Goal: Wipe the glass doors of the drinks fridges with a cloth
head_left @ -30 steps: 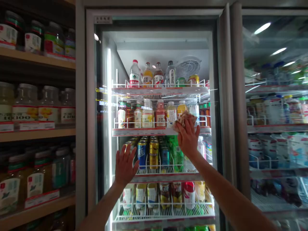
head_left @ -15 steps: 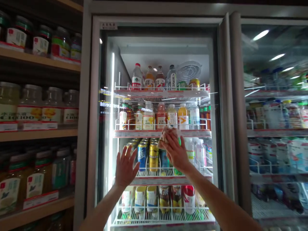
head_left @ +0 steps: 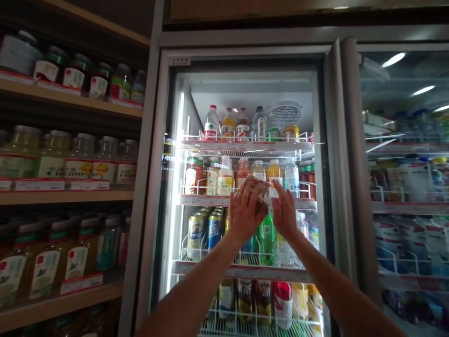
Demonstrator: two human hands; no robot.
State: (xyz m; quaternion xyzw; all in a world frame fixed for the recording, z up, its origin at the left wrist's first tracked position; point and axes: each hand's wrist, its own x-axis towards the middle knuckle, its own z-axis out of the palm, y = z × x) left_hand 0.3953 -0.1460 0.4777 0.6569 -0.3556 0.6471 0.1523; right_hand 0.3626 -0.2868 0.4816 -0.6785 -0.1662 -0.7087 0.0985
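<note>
A crumpled, patterned cloth (head_left: 258, 188) is up against the glass door of a lit drinks fridge, level with the second shelf. My left hand (head_left: 243, 213) lies over its left and lower part, fingers spread on it and pressing it. Just to the right, my right hand (head_left: 286, 213) is raised with its fingers apart and holds nothing. Its fingertips are close to the cloth's right edge; whether they touch it I cannot tell. Behind the hands, a green bottle (head_left: 267, 238) and a blue can (head_left: 214, 230) stand on the third shelf.
The fridge's metal door frame (head_left: 338, 187) runs up on the right, beside a second glass-door fridge with drinks (head_left: 417, 175). At left, wooden shelves (head_left: 70, 196) hold rows of bottles (head_left: 79, 255). Ceiling lights reflect in the right-hand glass.
The cloth has passed from under my right hand to under my left, which moved right and up. My right hand shifted slightly right, off the cloth. The view has swung left and up.
</note>
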